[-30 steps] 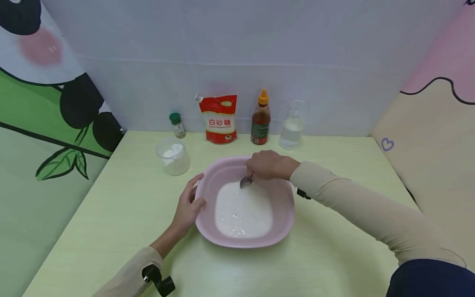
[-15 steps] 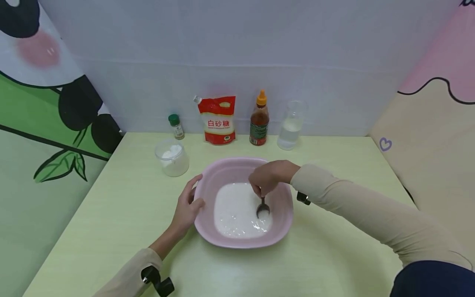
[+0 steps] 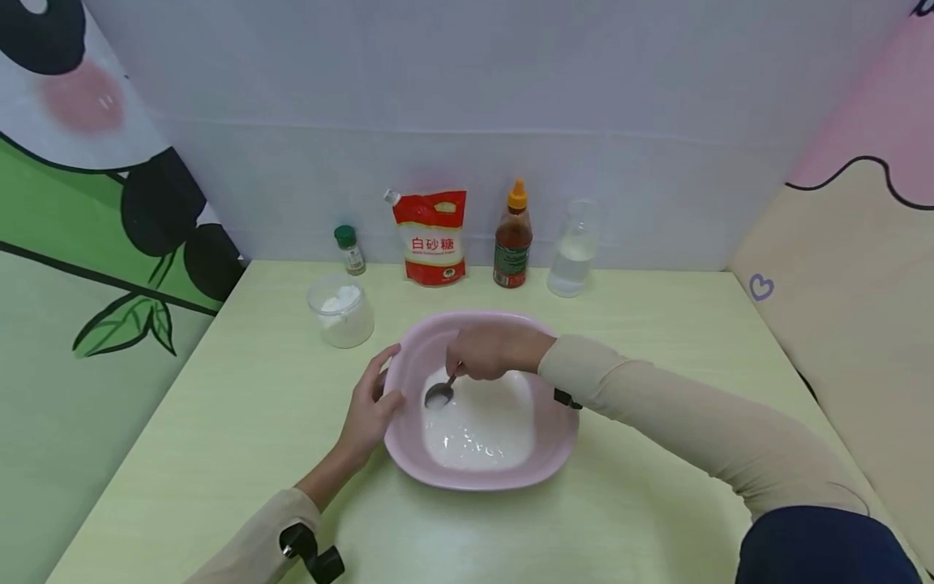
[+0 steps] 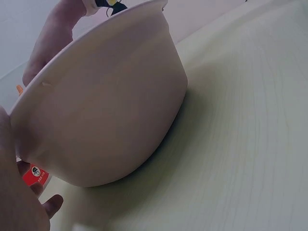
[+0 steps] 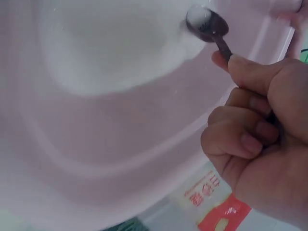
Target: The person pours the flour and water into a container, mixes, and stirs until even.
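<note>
A pink plastic basin (image 3: pixel 554 438) holding milky white liquid (image 3: pixel 481 430) stands on the table. My left hand (image 3: pixel 368 414) grips its left rim, thumb on the inside and fingers along the outer wall. In the left wrist view the basin's outer side (image 4: pixel 106 101) fills much of the picture, with part of that hand at the left edge. Over the basin, my right hand (image 3: pixel 489 350) holds a small metal spoon (image 3: pixel 439 394) by its handle, fingers curled. The spoon's bowl (image 5: pixel 207 23) dips into the liquid near the basin's left wall.
Behind the basin stand a green-capped jar (image 3: pixel 350 250), a red and white sugar pouch (image 3: pixel 434 239), a sauce bottle (image 3: pixel 513 243) and a glass bottle of clear liquid (image 3: pixel 574 251). A clear tub with white contents (image 3: pixel 341 312) sits left of the basin.
The right hand and spoon first moved right and nearer me, then swept left across the basin to its left side. The left hand has stayed on the rim.
</note>
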A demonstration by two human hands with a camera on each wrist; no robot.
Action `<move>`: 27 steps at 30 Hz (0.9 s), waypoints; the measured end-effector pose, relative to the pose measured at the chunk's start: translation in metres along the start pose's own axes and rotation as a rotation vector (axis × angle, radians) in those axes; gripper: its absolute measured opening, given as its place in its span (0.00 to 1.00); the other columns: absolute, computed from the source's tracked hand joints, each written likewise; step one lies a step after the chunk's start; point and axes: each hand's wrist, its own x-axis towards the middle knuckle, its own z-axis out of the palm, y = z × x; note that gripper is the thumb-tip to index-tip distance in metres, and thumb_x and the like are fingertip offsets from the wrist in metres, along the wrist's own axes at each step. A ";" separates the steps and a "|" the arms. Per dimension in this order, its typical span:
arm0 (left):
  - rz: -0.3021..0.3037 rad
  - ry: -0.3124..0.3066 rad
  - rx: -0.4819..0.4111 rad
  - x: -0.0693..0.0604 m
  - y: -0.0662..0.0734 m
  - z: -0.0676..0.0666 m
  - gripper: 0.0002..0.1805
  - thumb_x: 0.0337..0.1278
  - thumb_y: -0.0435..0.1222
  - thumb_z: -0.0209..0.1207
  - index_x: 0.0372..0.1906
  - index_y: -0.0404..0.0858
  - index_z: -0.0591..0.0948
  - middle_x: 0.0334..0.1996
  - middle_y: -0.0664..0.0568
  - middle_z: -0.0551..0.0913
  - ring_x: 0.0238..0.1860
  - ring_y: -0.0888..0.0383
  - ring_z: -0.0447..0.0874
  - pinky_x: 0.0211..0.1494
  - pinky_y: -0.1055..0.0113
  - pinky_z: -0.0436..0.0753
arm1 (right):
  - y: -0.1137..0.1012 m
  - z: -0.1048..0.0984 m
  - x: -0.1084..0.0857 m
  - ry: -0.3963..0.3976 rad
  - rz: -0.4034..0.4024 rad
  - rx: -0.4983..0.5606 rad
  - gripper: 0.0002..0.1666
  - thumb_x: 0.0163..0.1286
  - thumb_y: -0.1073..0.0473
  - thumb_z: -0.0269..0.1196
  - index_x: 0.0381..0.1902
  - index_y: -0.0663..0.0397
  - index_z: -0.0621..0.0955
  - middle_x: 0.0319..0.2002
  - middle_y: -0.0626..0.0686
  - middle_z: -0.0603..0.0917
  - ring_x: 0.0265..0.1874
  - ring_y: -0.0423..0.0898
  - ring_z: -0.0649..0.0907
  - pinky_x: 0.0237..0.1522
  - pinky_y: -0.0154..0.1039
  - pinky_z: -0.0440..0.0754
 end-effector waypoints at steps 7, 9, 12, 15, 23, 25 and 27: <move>-0.011 0.006 -0.006 0.001 0.003 0.002 0.41 0.53 0.20 0.47 0.76 0.42 0.62 0.67 0.29 0.72 0.56 0.38 0.78 0.43 0.68 0.84 | 0.024 -0.007 -0.024 0.054 0.224 -0.029 0.11 0.72 0.62 0.56 0.34 0.55 0.85 0.27 0.48 0.77 0.27 0.44 0.70 0.30 0.36 0.69; -0.012 0.009 -0.003 0.000 0.003 0.001 0.41 0.53 0.20 0.47 0.76 0.42 0.62 0.66 0.29 0.72 0.56 0.38 0.78 0.42 0.68 0.84 | 0.027 -0.008 -0.032 0.039 0.256 -0.075 0.11 0.72 0.62 0.56 0.30 0.55 0.82 0.25 0.48 0.73 0.26 0.44 0.69 0.28 0.37 0.67; -0.016 0.009 -0.003 0.000 0.003 0.001 0.41 0.53 0.20 0.47 0.76 0.42 0.62 0.67 0.29 0.72 0.56 0.38 0.78 0.43 0.68 0.84 | 0.029 -0.008 -0.042 -0.016 0.278 -0.121 0.10 0.69 0.64 0.57 0.26 0.51 0.77 0.24 0.47 0.72 0.25 0.44 0.69 0.26 0.36 0.67; -0.022 0.009 -0.008 -0.001 0.002 0.000 0.41 0.53 0.20 0.47 0.76 0.42 0.62 0.67 0.29 0.72 0.57 0.38 0.77 0.44 0.69 0.84 | 0.026 -0.007 -0.046 -0.119 0.246 -0.077 0.12 0.65 0.68 0.57 0.22 0.51 0.74 0.21 0.46 0.69 0.23 0.43 0.66 0.25 0.35 0.63; -0.020 0.007 -0.015 -0.003 0.003 0.000 0.41 0.53 0.20 0.47 0.76 0.41 0.61 0.66 0.29 0.72 0.55 0.39 0.78 0.43 0.68 0.85 | 0.004 0.008 -0.033 -0.280 0.076 0.183 0.06 0.67 0.61 0.64 0.35 0.49 0.89 0.30 0.42 0.86 0.27 0.34 0.73 0.31 0.27 0.70; -0.016 0.006 -0.013 -0.003 0.003 0.001 0.41 0.52 0.20 0.48 0.76 0.41 0.61 0.66 0.29 0.73 0.55 0.39 0.78 0.42 0.69 0.84 | -0.004 0.010 -0.026 -0.260 0.037 0.214 0.08 0.68 0.61 0.64 0.38 0.51 0.90 0.34 0.46 0.88 0.27 0.34 0.74 0.32 0.27 0.70; -0.009 0.007 -0.010 -0.003 0.004 0.001 0.41 0.52 0.20 0.48 0.76 0.41 0.61 0.66 0.28 0.73 0.54 0.38 0.78 0.42 0.70 0.84 | -0.010 0.011 -0.018 -0.215 -0.001 0.224 0.09 0.69 0.61 0.63 0.39 0.52 0.90 0.35 0.48 0.89 0.27 0.34 0.74 0.31 0.26 0.70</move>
